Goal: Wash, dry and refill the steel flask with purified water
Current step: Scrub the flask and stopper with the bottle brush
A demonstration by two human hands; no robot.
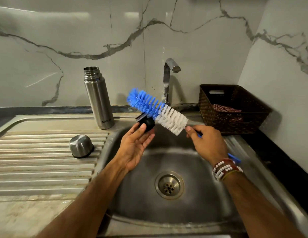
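At the left of the frame a ribbed steel drainboard (38, 162) carries an upturned steel cup (81, 146) near its right edge, mouth down on a black rim. Above it, left of centre, the flask (98, 98) stands upright and uncapped on the back ledge, just left of the sink (168, 162). At mid-frame the left hand (135, 148) reaches over the basin, palm up, thumb and fingertips closed on a black stopper (146, 123). A bottle brush (156, 110) slants from upper left to lower right across the stopper, its blue bristles above and white ones below; whether bristles and stopper touch cannot be told. Behind it rises a chrome tap (168, 78), no water running. The right hand (206, 143), with bead bracelets (223, 169) at the wrist, is wrapped firmly round the brush's blue handle. The drain (169, 185) lies below centre. At the right a dark woven basket (232, 109) holds a striped cloth (226, 108)
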